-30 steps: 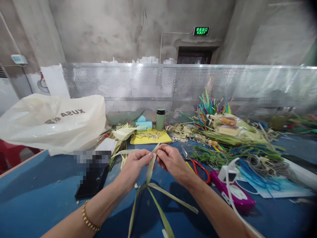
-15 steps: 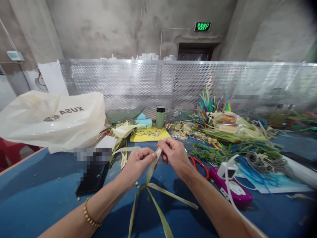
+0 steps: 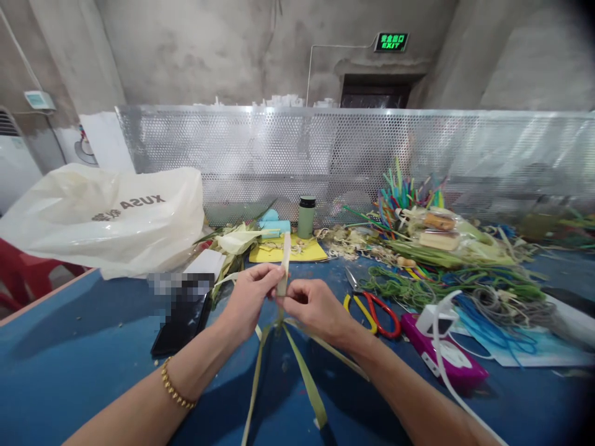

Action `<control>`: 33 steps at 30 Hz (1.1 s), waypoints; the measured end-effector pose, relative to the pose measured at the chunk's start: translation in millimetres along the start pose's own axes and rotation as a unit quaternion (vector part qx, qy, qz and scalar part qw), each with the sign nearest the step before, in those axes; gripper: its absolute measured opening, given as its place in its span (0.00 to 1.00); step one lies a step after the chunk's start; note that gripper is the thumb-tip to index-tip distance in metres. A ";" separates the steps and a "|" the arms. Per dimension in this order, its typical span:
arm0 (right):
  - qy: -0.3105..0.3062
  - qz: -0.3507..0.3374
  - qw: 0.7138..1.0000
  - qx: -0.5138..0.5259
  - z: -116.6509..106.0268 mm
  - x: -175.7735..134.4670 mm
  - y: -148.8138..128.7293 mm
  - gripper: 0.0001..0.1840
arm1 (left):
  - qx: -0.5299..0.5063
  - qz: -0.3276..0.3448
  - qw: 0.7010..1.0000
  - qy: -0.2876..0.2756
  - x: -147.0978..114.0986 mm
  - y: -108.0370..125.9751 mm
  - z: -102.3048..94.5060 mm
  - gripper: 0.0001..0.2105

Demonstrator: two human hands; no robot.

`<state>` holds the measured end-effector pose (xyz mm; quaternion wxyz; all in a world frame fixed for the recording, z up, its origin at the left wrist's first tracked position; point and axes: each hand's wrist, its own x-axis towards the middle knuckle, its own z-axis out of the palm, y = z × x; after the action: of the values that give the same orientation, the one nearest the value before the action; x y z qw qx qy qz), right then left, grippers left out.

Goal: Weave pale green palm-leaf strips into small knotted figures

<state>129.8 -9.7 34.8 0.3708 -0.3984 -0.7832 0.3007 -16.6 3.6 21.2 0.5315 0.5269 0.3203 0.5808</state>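
Note:
A pale, flat strip of dried leaf [image 3: 286,257] stands up between my two hands above the table. My left hand [image 3: 255,294] pinches it from the left, thumb and fingers closed. On the other side my right hand [image 3: 313,306] is closed on the strip's lower part, fingers curled; its fingertips are partly hidden. Below the hands the strip meets a knot-like joint, from which several more strips fan out toward me, among them a greenish leaf strip [image 3: 307,384]. Scissors [image 3: 379,313] with red and yellow handles lie just right of my right hand.
To the left are a black phone [image 3: 181,322] and a big white plastic bag [image 3: 106,217]. Behind the hands stand a green bottle [image 3: 306,218] and a yellow mat [image 3: 307,251]. Green cords [image 3: 395,285] and a purple power strip [image 3: 446,353] with a white cable lie right.
My right hand has moved down along the strip, whose top now points upward between the hands. The view has shifted slightly, and the scissors show more fully.

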 end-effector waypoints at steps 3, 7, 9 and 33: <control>0.022 0.022 0.999 0.023 -1.8 2.3 1.7 0.17 | -0.003 -0.016 1.000 -0.002 0.8 -0.2 -1.4 0.14; 0.114 0.017 0.993 -0.004 -9.1 4.8 6.7 0.17 | 0.089 -0.050 0.993 -0.065 -4.2 2.8 2.8 0.17; 0.143 0.012 0.989 -0.026 -10.1 5.3 9.2 0.17 | 0.129 -0.055 0.986 -0.093 -7.1 3.7 5.1 0.16; 0.009 -0.016 0.996 -0.088 -27.0 -3.6 13.7 0.10 | 0.044 -0.067 0.987 -0.140 2.0 4.3 -5.7 0.09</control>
<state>159.0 -1.1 37.8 0.3458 -0.4194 -0.8097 0.2212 -23.0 5.7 24.5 0.5854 0.6028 0.3027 0.4499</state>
